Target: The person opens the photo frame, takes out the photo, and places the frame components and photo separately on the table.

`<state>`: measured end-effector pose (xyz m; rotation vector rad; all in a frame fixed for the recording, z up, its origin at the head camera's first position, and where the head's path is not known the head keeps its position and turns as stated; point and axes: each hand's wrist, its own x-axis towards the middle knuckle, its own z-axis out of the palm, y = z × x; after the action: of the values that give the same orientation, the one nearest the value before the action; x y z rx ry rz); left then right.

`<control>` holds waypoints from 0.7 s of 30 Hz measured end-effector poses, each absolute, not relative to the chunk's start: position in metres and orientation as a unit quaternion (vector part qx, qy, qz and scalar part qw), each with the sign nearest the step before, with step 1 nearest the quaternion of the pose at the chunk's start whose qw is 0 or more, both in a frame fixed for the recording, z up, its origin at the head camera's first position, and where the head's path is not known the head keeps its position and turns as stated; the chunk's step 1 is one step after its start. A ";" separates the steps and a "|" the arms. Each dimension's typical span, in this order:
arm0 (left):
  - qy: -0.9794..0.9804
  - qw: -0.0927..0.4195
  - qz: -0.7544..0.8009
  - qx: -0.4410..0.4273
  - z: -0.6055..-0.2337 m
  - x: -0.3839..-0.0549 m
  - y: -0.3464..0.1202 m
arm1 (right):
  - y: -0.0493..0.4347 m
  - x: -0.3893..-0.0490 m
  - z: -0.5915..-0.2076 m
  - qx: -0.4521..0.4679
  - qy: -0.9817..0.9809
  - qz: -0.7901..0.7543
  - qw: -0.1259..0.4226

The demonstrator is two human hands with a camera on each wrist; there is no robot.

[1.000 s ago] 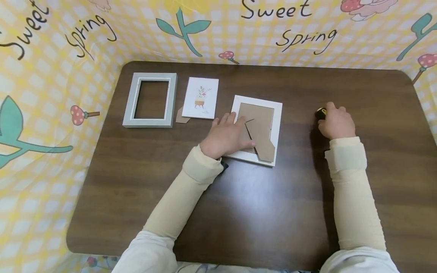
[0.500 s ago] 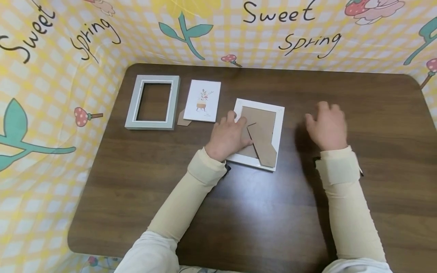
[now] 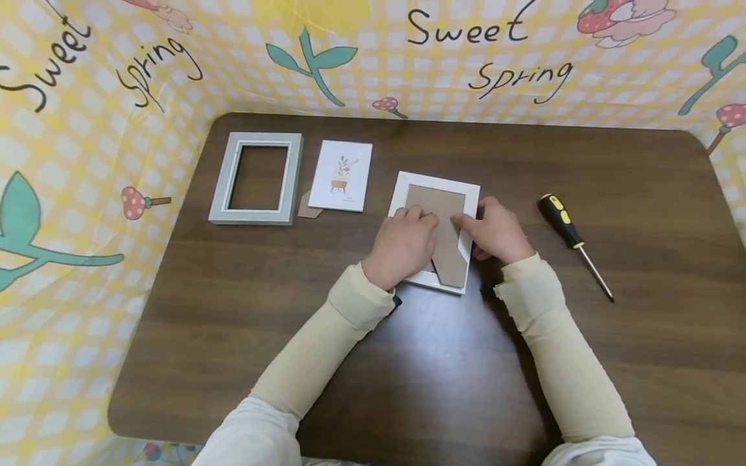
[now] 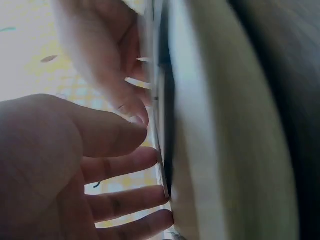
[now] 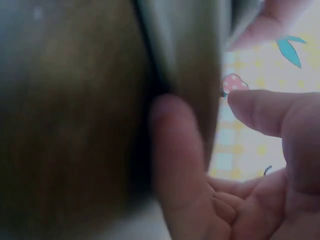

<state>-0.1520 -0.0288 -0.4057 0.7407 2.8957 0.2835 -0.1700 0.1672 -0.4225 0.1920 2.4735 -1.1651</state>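
A white picture frame lies face down in the middle of the table, its brown backboard with a fold-out stand facing up. My left hand rests on the left part of the backboard, fingertips at the stand's edge. In the left wrist view the left hand's fingers reach fairly straight to that board. At the frame's right side my right hand grips the edge, thumb over the back and fingers along the outside. The right wrist view shows a finger against the frame's side, blurred.
To the right lies a black and yellow screwdriver. Back left are a grey-green frame with an open middle and a white card with a potted-plant print, over a brown cardboard piece. A checkered cloth borders the table.
My right hand has let go of the screwdriver and moved left to the white frame's right edge. The left hand has shifted slightly right over the backboard.
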 end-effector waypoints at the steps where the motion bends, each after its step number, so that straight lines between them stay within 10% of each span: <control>1: 0.962 0.066 0.092 0.247 -0.407 -0.152 -0.029 | 0.164 -0.171 -0.424 0.071 0.887 -0.415 0.190; 10: 0.960 0.037 0.123 0.248 -0.408 -0.151 -0.039 | 0.148 -0.173 -0.424 0.079 0.906 -0.398 0.120; 21: 0.947 0.076 0.240 0.201 -0.390 -0.152 -0.039 | 0.145 -0.163 -0.399 0.120 0.648 -0.741 0.129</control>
<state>-0.1524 -0.0391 -0.3901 0.6037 2.8384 0.7195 -0.1631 0.1454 -0.3989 0.3491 1.8840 -2.1527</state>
